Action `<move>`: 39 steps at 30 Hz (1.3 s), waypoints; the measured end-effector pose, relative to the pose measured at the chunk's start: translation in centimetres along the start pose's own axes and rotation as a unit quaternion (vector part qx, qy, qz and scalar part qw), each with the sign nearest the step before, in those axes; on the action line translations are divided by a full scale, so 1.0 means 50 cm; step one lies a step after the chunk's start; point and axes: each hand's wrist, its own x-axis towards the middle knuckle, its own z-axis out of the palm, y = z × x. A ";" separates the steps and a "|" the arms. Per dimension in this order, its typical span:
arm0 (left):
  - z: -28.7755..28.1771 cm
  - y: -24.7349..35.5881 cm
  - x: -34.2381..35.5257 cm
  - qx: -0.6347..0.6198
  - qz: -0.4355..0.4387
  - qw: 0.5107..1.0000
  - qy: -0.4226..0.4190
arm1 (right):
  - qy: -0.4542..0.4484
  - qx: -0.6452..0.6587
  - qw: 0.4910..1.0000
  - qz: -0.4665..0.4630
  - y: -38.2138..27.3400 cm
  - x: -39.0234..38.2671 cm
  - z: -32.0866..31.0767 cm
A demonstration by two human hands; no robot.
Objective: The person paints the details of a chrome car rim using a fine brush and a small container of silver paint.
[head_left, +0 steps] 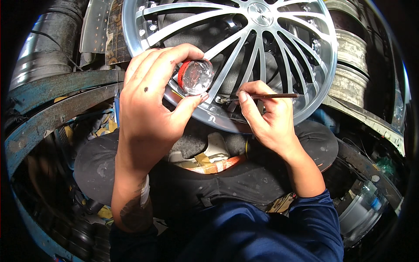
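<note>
A silver multi-spoke alloy wheel [192,19] leans in front of me, its lower rim near my knees. My left hand [150,102] holds a small round red lid [194,76] with silvery paint inside, pinched between thumb and fingers, close against the wheel's lower spokes. My right hand [266,118] grips a thin brown brush [266,96] like a pen. The brush tip touches the rim's inner lip just right of the lid. Both forearms come up from the lower edge, the right one in a rolled blue sleeve.
My crossed legs in dark, paint-flecked trousers [227,183] sit under the wheel. A worn blue metal frame [52,109] curves along the left. Stacked pale rims [351,56] stand at the right, with another shiny wheel [360,209] low on the right.
</note>
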 end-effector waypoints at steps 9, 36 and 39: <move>-0.003 0.000 -0.001 0.002 -0.005 1.000 -0.005 | 0.031 0.054 0.998 -0.009 -0.003 0.005 -0.014; 0.055 0.090 -0.027 0.043 0.145 0.984 0.092 | 0.159 -0.064 0.962 -0.211 -0.075 -0.029 -0.109; -0.004 0.095 -0.034 -0.089 0.114 0.982 0.118 | 0.175 -0.088 0.959 -0.207 -0.083 -0.035 -0.146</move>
